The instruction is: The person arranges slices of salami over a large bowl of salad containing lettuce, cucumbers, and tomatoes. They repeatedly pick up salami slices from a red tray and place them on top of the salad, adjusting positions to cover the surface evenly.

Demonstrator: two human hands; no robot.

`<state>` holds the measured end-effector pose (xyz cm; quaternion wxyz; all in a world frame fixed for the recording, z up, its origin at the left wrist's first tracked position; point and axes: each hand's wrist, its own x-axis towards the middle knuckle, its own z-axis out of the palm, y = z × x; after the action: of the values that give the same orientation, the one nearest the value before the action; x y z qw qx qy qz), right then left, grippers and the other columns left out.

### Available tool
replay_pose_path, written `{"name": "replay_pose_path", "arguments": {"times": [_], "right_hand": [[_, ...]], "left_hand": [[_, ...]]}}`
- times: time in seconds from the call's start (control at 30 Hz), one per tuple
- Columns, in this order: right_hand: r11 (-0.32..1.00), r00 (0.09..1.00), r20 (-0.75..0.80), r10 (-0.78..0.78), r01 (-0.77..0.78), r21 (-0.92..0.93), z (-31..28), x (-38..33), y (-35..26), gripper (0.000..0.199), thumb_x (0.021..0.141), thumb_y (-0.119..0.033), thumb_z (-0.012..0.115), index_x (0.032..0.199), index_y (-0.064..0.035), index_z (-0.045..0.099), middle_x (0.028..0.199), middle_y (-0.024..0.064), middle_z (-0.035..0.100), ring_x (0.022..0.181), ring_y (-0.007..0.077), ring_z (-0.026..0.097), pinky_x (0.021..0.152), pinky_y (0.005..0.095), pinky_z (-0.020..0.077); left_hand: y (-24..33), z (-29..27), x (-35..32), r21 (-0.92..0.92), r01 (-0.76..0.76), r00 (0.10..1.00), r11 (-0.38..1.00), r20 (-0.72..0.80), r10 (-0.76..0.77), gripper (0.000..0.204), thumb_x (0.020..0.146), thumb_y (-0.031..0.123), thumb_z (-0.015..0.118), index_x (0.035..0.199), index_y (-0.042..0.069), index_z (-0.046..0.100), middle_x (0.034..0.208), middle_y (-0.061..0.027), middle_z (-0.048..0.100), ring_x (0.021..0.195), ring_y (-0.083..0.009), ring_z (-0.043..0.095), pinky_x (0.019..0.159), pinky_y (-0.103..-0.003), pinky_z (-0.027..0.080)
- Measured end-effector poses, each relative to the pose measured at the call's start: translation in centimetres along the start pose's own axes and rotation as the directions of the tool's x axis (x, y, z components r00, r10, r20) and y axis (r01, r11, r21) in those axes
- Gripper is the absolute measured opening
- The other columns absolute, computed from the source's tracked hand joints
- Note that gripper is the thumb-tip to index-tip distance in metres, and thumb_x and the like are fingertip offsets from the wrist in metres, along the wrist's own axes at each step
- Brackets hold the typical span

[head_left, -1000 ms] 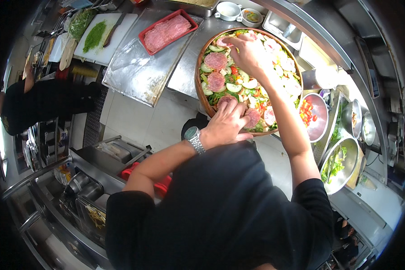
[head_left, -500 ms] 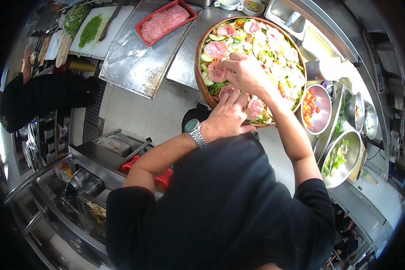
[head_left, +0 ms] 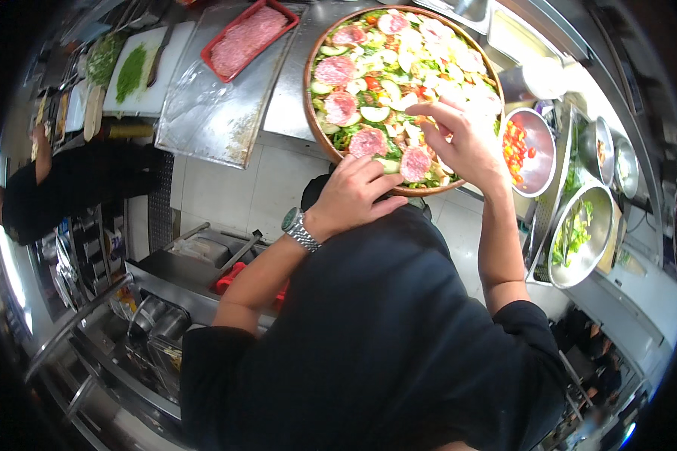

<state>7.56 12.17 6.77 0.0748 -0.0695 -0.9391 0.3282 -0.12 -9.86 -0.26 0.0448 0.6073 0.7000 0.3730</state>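
Observation:
A large round wooden bowl (head_left: 314, 124) holds a mixed salad (head_left: 399, 83) of greens, cucumber slices and cherry tomatoes. Thin salami slices lie on top around its left and near sides, among them one slice (head_left: 368, 141) and another slice (head_left: 416, 163) close to the near rim. My left hand (head_left: 353, 197), with a metal watch on its wrist, rests at the near rim, fingers stretched toward these slices and holding nothing. Over the right part of the salad hovers my right hand (head_left: 470, 143); its bent index finger and thumb stand apart with nothing visible between them.
Left of the bowl, a red tray of salami (head_left: 248, 41) sits on a metal sheet (head_left: 203, 113). Beyond is a white board (head_left: 154, 71) with chopped greens. At right stand a bowl of tomatoes (head_left: 538, 161) and one of lettuce (head_left: 598, 244). Another person (head_left: 83, 180) stands at far left.
My right hand has left the salami slice on the left side and moved right over the salad. My left hand has drawn back from the near slices to the rim. The view has shifted slightly.

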Motion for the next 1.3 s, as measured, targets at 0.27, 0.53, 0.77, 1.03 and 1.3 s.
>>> {"name": "replay_pose_path", "arguments": {"times": [0.27,0.53,0.77,1.03,1.3], "right_hand": [[0.969,0.999,-0.004,0.040,-0.040,-0.245,-0.2,-5.9,-0.4,0.020,0.086,-0.005,0.067,0.102,-0.0121,0.076,0.088,0.0101,0.071,0.088,0.0308,0.067,0.083,0.0427,0.0520],[0.968,0.973,-0.171,0.156,-0.185,-0.169,-0.3,-10.0,1.7,0.029,0.084,-0.005,0.067,0.111,-0.0125,0.075,0.084,0.0137,0.071,0.074,0.0318,0.067,0.072,0.0423,0.0528],[0.969,0.948,-0.241,0.208,-0.233,-0.079,-1.0,-10.5,4.6,0.024,0.089,-0.011,0.066,0.111,-0.0092,0.075,0.091,0.0148,0.072,0.082,0.0299,0.069,0.079,0.0397,0.0548],[0.872,0.926,-0.252,0.282,-0.357,-0.334,-2.1,-9.4,8.3,0.026,0.090,-0.015,0.067,0.113,-0.0104,0.075,0.091,0.0136,0.074,0.087,0.0296,0.071,0.082,0.0410,0.0558],[0.840,0.904,-0.244,0.351,-0.419,-0.345,-3.8,-4.1,12.4,0.029,0.093,-0.024,0.064,0.117,-0.0107,0.074,0.098,0.0142,0.075,0.090,0.0328,0.071,0.086,0.0424,0.0552]], "left_hand": [[1.1,0.7,1.6,0.167,0.090,0.929,0.982,0.342,-0.143,0.066,0.090,0.059,0.068,0.134,0.011,0.064,0.105,-0.0134,0.069,0.102,-0.0298,0.066,0.097,-0.046,0.046],[1.3,1.6,1.8,0.197,0.145,0.919,0.970,0.336,-0.206,0.071,0.087,0.062,0.071,0.130,0.007,0.067,0.116,-0.0165,0.071,0.106,-0.0311,0.067,0.099,-0.047,0.046],[1.1,1.9,1.7,0.163,0.116,0.940,0.980,0.301,-0.162,0.063,0.088,0.058,0.072,0.125,0.007,0.067,0.100,-0.0149,0.069,0.096,-0.0300,0.065,0.089,-0.045,0.047],[1.4,1.7,2.1,0.145,0.154,0.923,0.977,0.333,-0.195,0.055,0.089,0.051,0.075,0.122,0.007,0.070,0.110,-0.0140,0.073,0.104,-0.0299,0.068,0.092,-0.044,0.050],[1.5,1.7,2.1,0.129,0.188,0.926,0.974,0.309,-0.219,0.052,0.091,0.049,0.073,0.120,0.006,0.070,0.109,-0.0137,0.074,0.103,-0.0304,0.068,0.093,-0.045,0.050]]}}
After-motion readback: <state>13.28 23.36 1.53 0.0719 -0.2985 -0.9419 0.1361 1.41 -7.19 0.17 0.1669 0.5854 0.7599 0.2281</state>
